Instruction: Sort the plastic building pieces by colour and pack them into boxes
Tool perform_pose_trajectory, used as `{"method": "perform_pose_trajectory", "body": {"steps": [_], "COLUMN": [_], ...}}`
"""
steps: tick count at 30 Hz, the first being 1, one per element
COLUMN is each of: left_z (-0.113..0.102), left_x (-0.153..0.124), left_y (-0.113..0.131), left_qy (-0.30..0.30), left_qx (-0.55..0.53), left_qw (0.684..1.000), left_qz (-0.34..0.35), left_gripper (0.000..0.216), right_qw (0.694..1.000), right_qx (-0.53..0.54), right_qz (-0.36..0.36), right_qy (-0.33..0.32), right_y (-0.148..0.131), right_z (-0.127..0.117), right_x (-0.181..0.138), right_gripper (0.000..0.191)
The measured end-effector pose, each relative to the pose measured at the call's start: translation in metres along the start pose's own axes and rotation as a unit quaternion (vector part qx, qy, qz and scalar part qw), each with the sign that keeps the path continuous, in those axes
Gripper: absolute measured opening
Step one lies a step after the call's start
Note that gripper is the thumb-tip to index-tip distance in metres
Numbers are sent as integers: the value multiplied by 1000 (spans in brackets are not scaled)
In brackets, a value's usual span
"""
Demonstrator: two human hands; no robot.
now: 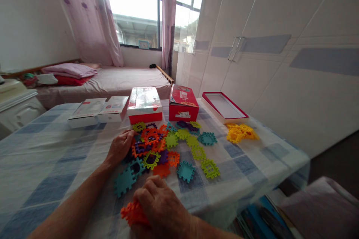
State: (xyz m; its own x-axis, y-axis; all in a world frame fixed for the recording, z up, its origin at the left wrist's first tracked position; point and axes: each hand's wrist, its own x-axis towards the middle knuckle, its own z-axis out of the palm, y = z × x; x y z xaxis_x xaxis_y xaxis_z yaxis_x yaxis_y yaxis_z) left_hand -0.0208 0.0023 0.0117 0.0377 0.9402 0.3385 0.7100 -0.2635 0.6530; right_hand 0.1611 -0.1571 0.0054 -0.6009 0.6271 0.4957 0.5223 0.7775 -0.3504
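A heap of toothed plastic building tiles in orange, purple, lime green and teal lies mid-table. At its left edge is my left hand (121, 146), fingers bent and close together against the tiles; what they grip, if anything, is hidden. Near the front edge of the table, my right hand (161, 203) is closed on orange tiles (131, 213) bunched together. Between the hands are a teal tile (125, 181) and a flat orange tile (162, 170). A lime window tile (210, 168) and another teal tile (186, 171) lie farther right.
Yellow tiles (241, 133) are grouped at the right. Behind the heap stand a white-and-red box (144, 105), a red box (184, 102) and an open red-rimmed tray (245, 115). Two white boxes, one a flat box (86, 112), sit at back left. A checked cloth (53, 164) covers the table.
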Motion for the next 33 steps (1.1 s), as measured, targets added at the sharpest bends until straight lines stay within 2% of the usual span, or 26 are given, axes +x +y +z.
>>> {"method": "perform_pose_trajectory", "body": {"steps": [3, 9, 11, 13, 16, 19, 22, 25, 27, 30, 33], "left_z": [0, 3, 3, 4, 4, 4, 3, 3, 2, 1, 0], "left_x": [1, 3, 4, 5, 6, 5, 4, 3, 3, 4, 4], "left_y": [-1, -10, -13, -15, -17, -15, -12, -9, -9, -8, -7], "left_qy": [-1, 7, 4, 4, 5, 8, 6, 2, 3, 8, 10], "left_qx": [4, 7, 10, 11, 10, 9, 7, 4, 3, 1, 3], "left_qw": [1000, 1000, 1000, 1000, 1000, 1000, 1000, 1000, 1000, 1000, 1000], "left_qz": [-3, 11, 9, 4, 5, 2, -7, -9, -6, -3, -10], "left_gripper": [54, 52, 52, 53, 53, 53, 54, 53, 53, 52, 51], "right_qw": [999, 989, 982, 967, 922, 870, 824, 787, 774, 774, 784], "right_qx": [9, 108, 151, 190, 193, 150, 133, 132, 150, 186, 225], "right_qz": [-20, 46, 60, 118, 286, 394, 460, 520, 543, 543, 526], "right_qy": [36, 85, 99, 119, 172, 255, 304, 303, 289, 265, 244], "right_y": [1, 4, 5, 6, 20, 53, 97, 133, 145, 146, 142], "right_z": [3, 9, 3, -16, -66, -121, -158, -178, -184, -188, -187], "right_x": [-3, -8, -8, -8, -16, -38, -72, -108, -124, -130, -119], "right_gripper": [33, 38, 37, 35, 28, 35, 43, 44, 43, 41, 38]}}
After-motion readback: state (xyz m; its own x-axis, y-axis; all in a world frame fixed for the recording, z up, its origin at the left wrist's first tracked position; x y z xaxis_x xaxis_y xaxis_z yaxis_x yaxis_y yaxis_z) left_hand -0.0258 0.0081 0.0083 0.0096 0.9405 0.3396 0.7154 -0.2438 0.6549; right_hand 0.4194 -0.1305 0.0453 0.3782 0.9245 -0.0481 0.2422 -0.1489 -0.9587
